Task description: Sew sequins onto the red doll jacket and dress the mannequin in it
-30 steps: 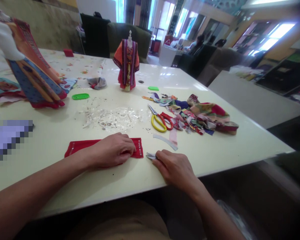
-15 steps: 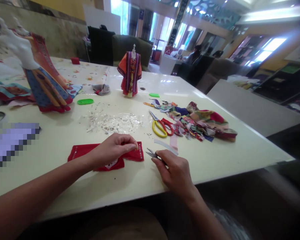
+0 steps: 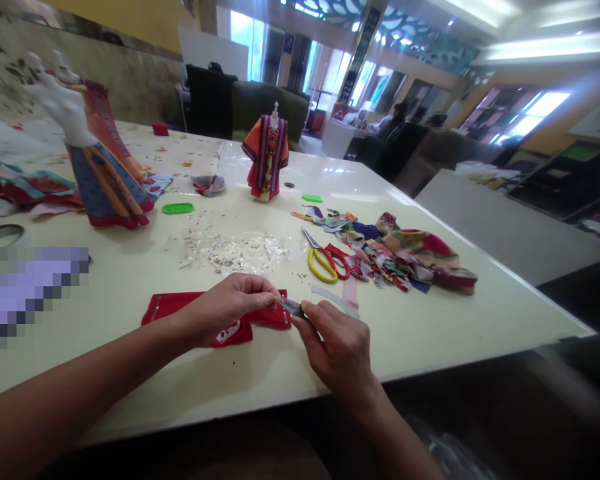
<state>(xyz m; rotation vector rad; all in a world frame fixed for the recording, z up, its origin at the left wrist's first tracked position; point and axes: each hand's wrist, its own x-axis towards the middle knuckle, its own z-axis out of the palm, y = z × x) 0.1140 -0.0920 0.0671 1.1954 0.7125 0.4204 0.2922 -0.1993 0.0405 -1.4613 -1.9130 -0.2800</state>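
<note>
Red cloth (image 3: 270, 319) lies flat on the table (image 3: 430, 353), partly under the left hand (image 3: 237, 300), its right end just below the fingertips. Left hand: thumb and forefinger pinched together above that end; anything between them is too small to make out. Right hand (image 3: 337, 343): fingers wrapped round small snips (image 3: 294, 307), blades pointing toward the left pinch. Tips are at or just beside the left fingertips; can't tell if touching. Row of pale beads (image 3: 285, 312) along the cloth's edge, right below the pinch. White patch (image 3: 229, 332) on the cloth, below the left hand.

Doing it well: hold the pinch firm and steady, bring blades in flat, points clear of skin, beads and cloth. Small, controlled squeeze looks best; a slip could nick the fabric.

Beyond the right hand: yellow-and-red scissors (image 3: 325, 262), cloth scraps (image 3: 380, 257). Beyond the left hand: clear plastic (image 3: 237, 252) with tiny bits on it.
</note>
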